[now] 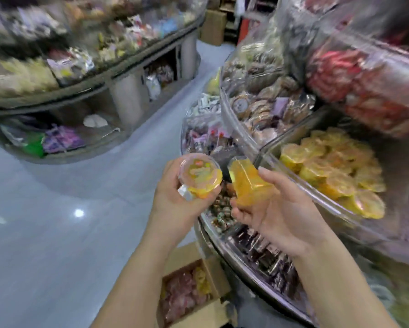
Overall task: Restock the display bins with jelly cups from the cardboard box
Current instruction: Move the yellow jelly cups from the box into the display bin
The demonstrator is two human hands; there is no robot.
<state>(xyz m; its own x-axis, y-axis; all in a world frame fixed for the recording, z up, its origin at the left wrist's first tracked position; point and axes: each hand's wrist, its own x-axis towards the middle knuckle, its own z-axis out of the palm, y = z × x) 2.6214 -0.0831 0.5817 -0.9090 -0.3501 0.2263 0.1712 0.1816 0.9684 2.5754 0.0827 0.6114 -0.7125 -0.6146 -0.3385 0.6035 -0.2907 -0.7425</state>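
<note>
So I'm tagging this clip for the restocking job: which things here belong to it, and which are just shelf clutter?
Part of the job:
- left hand holding a jelly cup
- right hand holding an orange jelly cup
- cardboard box on the floor
- bin of yellow jelly cups

Just lying about:
- cookie bin
- red snack packs
- far shelf unit

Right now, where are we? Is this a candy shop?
Probably a sweet shop: clear bins full of wrapped snacks, shelves across the aisle, a box of stock on the floor.

A shop: snack-filled display bins (265, 147) line an aisle
</note>
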